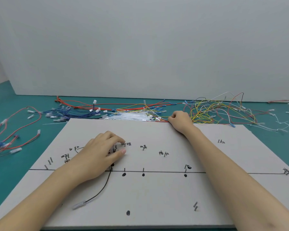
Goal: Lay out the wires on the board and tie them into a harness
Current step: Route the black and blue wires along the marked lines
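A grey board (140, 197) fills the near half of the view, studded with short metal pins and marked with black dots, handwritten labels and a long drawn line running from 9 to 3 o'clock. Nearest, at about 7 o'clock, a black wire (101, 187) lies on the board, its clear-sleeved terminal (79, 205) at the near end; the wire curves up toward the centre and passes under the left hand. A pair of pins (195, 206) stands at 5 o'clock.

The left hand (98, 155) rests palm-down just left of centre, its fingers curled over a cluster of pins with thumb and forefinger drawn close together; whether they pinch the wire's far end cannot be told, since the hand hides it.

Farther off, at about 1 o'clock, the right hand (180, 121) sits at the board's far edge, fingers curled into a fist around wires drawn from the yellow and red tangle (215, 110) beyond.

Past the board, on the teal table (15, 180), blue wires (70, 112) lie at 11 o'clock, white cable ties (128, 116) at 12 o'clock, long red wires (90, 105) behind them, and more red wires (15, 130) at 9 o'clock. A pale wall (140, 47) closes the view.
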Action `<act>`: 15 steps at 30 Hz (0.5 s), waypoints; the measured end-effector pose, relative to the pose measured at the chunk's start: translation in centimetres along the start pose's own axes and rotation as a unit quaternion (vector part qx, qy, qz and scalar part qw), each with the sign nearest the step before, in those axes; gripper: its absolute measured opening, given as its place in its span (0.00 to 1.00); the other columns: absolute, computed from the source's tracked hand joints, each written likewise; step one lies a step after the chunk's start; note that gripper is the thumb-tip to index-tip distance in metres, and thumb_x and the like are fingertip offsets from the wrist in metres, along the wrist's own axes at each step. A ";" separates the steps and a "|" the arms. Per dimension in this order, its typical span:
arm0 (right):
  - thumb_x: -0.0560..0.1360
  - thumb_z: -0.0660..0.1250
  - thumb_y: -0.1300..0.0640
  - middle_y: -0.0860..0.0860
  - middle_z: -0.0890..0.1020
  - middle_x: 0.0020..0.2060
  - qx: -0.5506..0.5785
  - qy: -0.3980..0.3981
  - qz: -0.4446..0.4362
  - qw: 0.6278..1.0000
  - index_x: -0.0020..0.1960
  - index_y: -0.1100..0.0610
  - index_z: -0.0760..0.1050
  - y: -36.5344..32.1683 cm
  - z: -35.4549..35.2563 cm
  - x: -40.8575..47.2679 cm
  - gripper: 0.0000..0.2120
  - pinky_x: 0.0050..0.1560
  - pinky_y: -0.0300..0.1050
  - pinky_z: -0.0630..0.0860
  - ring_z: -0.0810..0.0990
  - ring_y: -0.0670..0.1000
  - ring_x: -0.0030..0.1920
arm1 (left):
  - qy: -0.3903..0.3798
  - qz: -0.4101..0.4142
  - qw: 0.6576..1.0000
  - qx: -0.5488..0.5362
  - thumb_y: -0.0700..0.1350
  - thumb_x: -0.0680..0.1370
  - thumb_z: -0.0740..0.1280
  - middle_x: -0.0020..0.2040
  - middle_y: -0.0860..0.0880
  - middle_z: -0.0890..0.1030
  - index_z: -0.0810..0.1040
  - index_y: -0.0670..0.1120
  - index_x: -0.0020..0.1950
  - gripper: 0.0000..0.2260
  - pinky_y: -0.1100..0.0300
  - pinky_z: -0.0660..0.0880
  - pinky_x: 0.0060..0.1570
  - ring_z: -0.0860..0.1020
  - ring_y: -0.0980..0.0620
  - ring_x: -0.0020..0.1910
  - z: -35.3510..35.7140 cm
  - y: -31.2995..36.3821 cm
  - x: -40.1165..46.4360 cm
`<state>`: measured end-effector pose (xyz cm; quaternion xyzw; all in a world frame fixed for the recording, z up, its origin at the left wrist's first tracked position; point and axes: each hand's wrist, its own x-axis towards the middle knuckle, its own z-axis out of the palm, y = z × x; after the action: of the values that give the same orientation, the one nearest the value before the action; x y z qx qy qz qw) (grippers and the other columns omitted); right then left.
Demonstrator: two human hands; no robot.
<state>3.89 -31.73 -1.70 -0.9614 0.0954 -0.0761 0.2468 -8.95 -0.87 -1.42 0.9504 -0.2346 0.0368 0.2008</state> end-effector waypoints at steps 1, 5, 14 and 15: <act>0.77 0.59 0.54 0.58 0.79 0.53 -0.023 0.000 -0.003 1.000 0.51 0.59 0.77 -0.1 0.1 0.0 0.11 0.58 0.52 0.70 0.71 0.61 0.60 | 0.001 0.002 1.000 0.001 0.61 0.79 0.55 0.58 0.63 0.69 0.71 0.61 0.64 0.15 0.58 0.65 0.61 0.67 0.60 0.59 0.0 0.0 0.0; 0.80 0.54 0.56 0.61 0.73 0.64 -0.108 0.005 0.002 0.994 0.67 0.61 0.69 -0.6 0.6 0.0 0.18 0.63 0.54 0.66 0.67 0.64 0.65 | 0.005 0.005 1.000 0.002 0.61 0.79 0.56 0.56 0.63 0.69 0.72 0.61 0.62 0.14 0.59 0.65 0.59 0.66 0.61 0.57 0.1 -0.1 0.0; 0.76 0.61 0.66 0.60 0.82 0.54 -0.043 -0.018 0.011 0.999 0.54 0.63 0.81 -1.0 -0.6 0.8 0.12 0.56 0.48 0.75 0.78 0.61 0.57 | 0.010 0.007 1.000 0.002 0.61 0.79 0.56 0.55 0.63 0.69 0.73 0.60 0.61 0.14 0.58 0.66 0.60 0.66 0.60 0.57 0.2 -0.1 -0.1; 0.76 0.61 0.65 0.61 0.82 0.54 -0.029 -0.017 0.017 0.999 0.54 0.63 0.81 -0.9 -0.7 0.8 0.11 0.57 0.49 0.75 0.78 0.62 0.57 | 0.011 0.008 1.000 0.002 0.60 0.79 0.56 0.55 0.63 0.69 0.73 0.60 0.61 0.14 0.58 0.66 0.60 0.66 0.60 0.57 0.1 -0.1 -0.1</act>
<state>4.64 -31.46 -0.62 -0.9675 0.1096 -0.0526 0.2218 -8.98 -0.82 -1.60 0.9485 -0.2399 0.0489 0.2012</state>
